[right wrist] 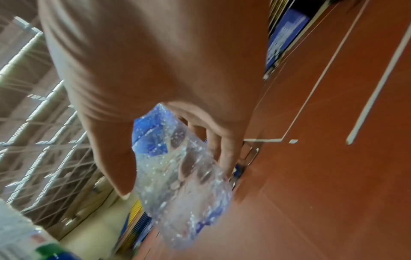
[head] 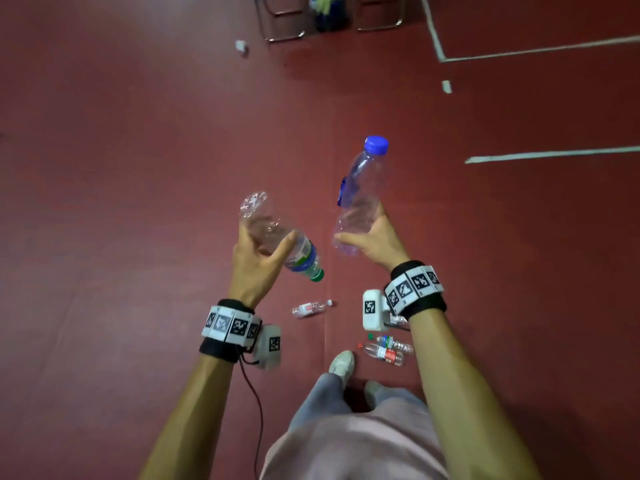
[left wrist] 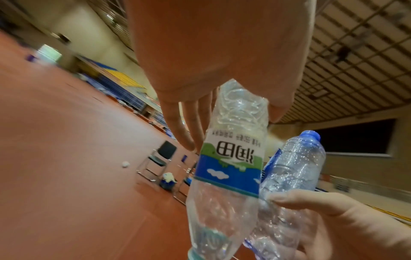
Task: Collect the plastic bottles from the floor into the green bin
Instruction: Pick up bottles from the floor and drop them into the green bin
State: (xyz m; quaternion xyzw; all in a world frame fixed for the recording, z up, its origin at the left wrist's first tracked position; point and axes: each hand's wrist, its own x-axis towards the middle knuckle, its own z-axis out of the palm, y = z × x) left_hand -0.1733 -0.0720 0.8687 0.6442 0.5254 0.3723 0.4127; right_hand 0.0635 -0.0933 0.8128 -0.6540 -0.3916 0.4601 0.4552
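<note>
Clear crinkled glossy plastic bottles (head: 360, 199), matt red floor (head: 138, 168), metal chair legs (head: 277, 29).

The left hand (head: 258, 263) carries one bottle (head: 277, 237), the right hand (head: 375, 237) another bottle (head: 360, 195); three bottles (head: 310, 308) lie on the floor (head: 138, 168) below the fingers (left wrist: 175, 119).

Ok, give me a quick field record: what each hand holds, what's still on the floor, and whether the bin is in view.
left hand: holds green-capped bottle, cap toward the person
right hand: holds blue-capped bottle, cap away
floor: three bottles near the feet, white-capped, green-capped, red-capped
green bin: not in view
</note>
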